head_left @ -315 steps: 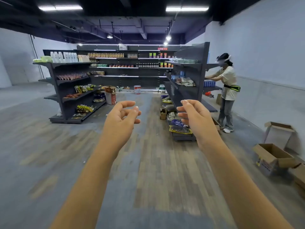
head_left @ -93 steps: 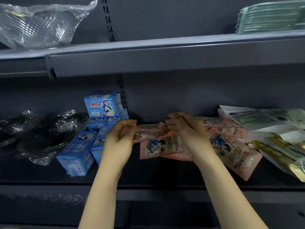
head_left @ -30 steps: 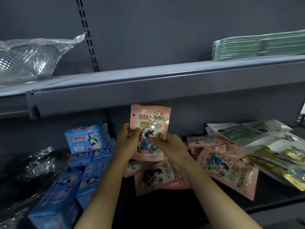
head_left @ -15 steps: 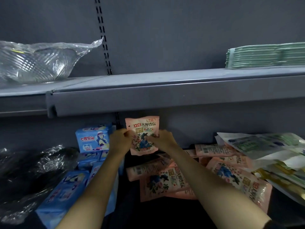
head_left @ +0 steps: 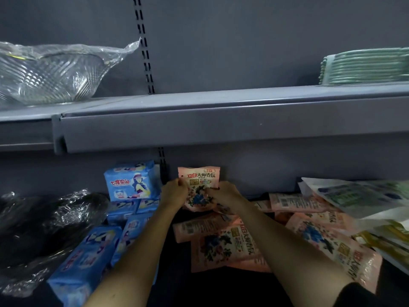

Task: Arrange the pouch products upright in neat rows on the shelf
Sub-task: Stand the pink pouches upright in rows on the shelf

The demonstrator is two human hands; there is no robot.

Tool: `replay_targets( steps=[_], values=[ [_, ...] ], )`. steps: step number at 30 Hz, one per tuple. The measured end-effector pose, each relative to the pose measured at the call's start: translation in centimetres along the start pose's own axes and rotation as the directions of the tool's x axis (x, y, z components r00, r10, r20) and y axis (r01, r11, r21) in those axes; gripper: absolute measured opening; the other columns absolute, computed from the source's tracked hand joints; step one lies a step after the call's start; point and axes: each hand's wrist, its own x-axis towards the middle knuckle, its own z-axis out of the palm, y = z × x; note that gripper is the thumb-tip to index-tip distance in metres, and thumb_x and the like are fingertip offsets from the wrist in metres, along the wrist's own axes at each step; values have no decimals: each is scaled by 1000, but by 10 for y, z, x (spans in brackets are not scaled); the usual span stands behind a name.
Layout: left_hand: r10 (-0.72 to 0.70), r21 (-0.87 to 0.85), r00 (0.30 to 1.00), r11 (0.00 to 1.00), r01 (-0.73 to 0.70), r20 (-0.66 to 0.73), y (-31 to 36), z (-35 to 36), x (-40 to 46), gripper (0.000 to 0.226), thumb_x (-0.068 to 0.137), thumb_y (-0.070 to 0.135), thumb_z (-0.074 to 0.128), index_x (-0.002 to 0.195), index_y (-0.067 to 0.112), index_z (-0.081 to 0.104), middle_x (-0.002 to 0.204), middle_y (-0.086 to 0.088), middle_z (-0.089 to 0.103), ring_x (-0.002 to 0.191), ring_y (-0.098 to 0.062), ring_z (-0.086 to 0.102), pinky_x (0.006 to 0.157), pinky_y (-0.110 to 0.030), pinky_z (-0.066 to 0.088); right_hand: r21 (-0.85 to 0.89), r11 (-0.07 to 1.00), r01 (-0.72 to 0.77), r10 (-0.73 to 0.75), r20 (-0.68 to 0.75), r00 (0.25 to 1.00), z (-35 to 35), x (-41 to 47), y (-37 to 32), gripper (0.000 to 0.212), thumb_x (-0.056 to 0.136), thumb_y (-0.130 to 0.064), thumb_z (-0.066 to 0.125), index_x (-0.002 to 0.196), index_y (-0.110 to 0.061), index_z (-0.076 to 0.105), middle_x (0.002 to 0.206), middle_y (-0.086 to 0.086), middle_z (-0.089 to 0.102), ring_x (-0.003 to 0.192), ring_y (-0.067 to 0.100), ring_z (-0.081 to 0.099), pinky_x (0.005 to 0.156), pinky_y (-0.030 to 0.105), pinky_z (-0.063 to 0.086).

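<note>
A pink pouch (head_left: pixel 200 177) with a blue flower print stands upright against the back panel of the lower shelf. My left hand (head_left: pixel 173 191) pinches its left edge and my right hand (head_left: pixel 225 192) grips its lower right side. Several more pink pouches (head_left: pixel 223 242) lie flat in a loose pile in front of it and to the right, one long pink pouch (head_left: pixel 332 244) slanting toward the front edge.
Blue packs (head_left: pixel 130 181) stand and lie to the left of the pouch. Black items in clear wrap (head_left: pixel 46 222) fill the far left. Green and white bags (head_left: pixel 358 196) overlap at right. The upper shelf (head_left: pixel 221 120) holds a wrapped clear bowl (head_left: pixel 48 72) and stacked green plates (head_left: pixel 365 66).
Both hands have carried the pink pouch from up in front of the upper shelf edge down and back to the lower shelf's rear panel, where it now stands upright.
</note>
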Motion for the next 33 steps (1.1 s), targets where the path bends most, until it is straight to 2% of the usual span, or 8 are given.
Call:
replay_targets(
  steps=[4,11,15,19,25,29,31,33],
  values=[
    [-13,-15,1000,1000,13,23,-3,1,-4,33,93,13,34,103,2,63,114,-18,62,106,-30,56,81,-29,41,-40,999,26,-25,23,999,3,1,-3,39,93,-32,52,120,-6,61,120,14,65,106,26,63,86,29,51],
    [-81,-72,996,994,83,26,-7,-1,-3,28,88,6,40,110,0,55,116,-19,59,108,-32,55,78,-28,40,-55,996,73,-69,67,995,10,3,-5,40,96,-32,43,125,-9,58,123,12,63,108,25,62,93,34,51],
    [-100,-56,995,993,100,7,-6,5,-4,33,91,9,38,121,-1,45,118,-21,57,107,-34,55,74,-31,40,-60,995,85,-81,71,994,10,3,-5,39,97,-30,40,126,-10,58,124,11,63,109,23,61,92,31,49],
    [-95,-66,995,993,94,-23,-9,11,-3,50,88,9,39,136,1,32,129,-21,52,114,-35,52,89,-38,46,-62,992,112,-109,47,993,13,1,-1,38,98,-30,40,128,-12,56,126,9,62,110,21,60,87,25,46],
    [-57,-102,998,993,59,17,-9,14,-8,34,90,9,39,124,3,42,117,-17,58,103,-28,56,72,-27,39,-138,982,127,-123,37,992,7,2,0,38,99,-29,41,126,-8,56,125,12,62,110,24,59,91,29,47],
    [-50,-116,995,992,59,83,-11,6,-8,38,90,8,42,128,5,40,121,-15,56,109,-30,54,76,-26,39,-129,984,126,-119,61,991,8,1,-3,38,99,-27,40,128,-7,55,127,13,60,113,26,58,97,34,48],
    [-43,-102,991,993,57,126,-10,1,-9,37,90,10,41,128,7,42,122,-14,56,110,-29,53,79,-27,39,-119,986,114,-108,57,993,8,-1,-4,38,98,-28,41,127,-8,55,127,12,61,113,25,58,94,30,47],
    [-36,-104,989,993,52,146,-9,-4,-10,30,91,11,38,119,7,47,117,-13,57,104,-27,54,83,-31,42,-101,991,92,-87,46,995,8,-4,-5,36,97,-28,43,125,-10,57,123,11,63,109,25,60,90,29,48]
  ],
)
